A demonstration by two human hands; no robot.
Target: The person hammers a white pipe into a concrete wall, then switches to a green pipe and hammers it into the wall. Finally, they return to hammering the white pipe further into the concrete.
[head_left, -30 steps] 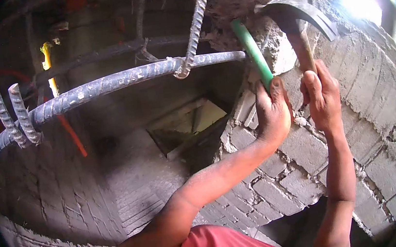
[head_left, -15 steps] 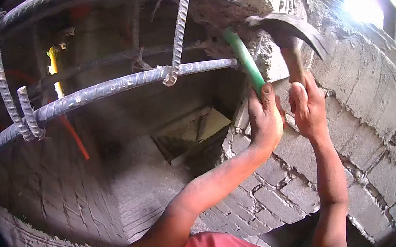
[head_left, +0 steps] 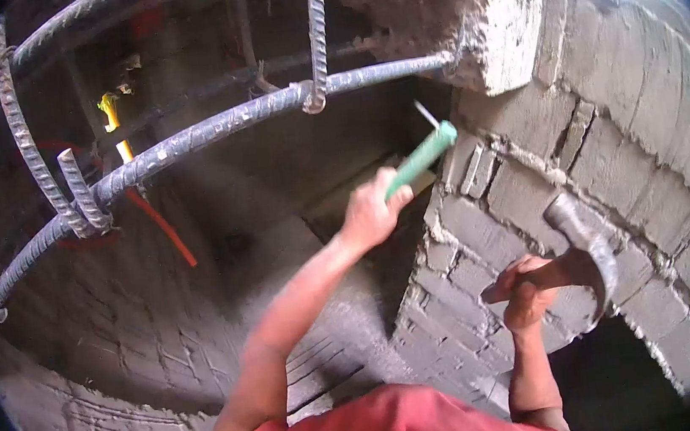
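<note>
My left hand (head_left: 372, 211) is wrapped round a green tube (head_left: 425, 158), which slants up to the right with a thin pale tip (head_left: 427, 114) at its far end. My right hand (head_left: 528, 297) grips the wooden handle of a claw hammer (head_left: 589, 249) lower on the right, in front of the block wall. The hammer's metal head points away from my fist, apart from the green tube. Above the tube is the rough broken edge of a concrete block (head_left: 509, 35).
Ribbed steel bars (head_left: 208, 134) cross the upper left, with upright ties around them. A yellow conduit (head_left: 110, 113) and an orange tube (head_left: 166, 227) hang behind them. The block wall (head_left: 636, 157) with mortar joints fills the right side.
The green tube has come away from the concrete and tilts right, lower than before. My right hand has lowered the hammer away from it. The view has shifted.
</note>
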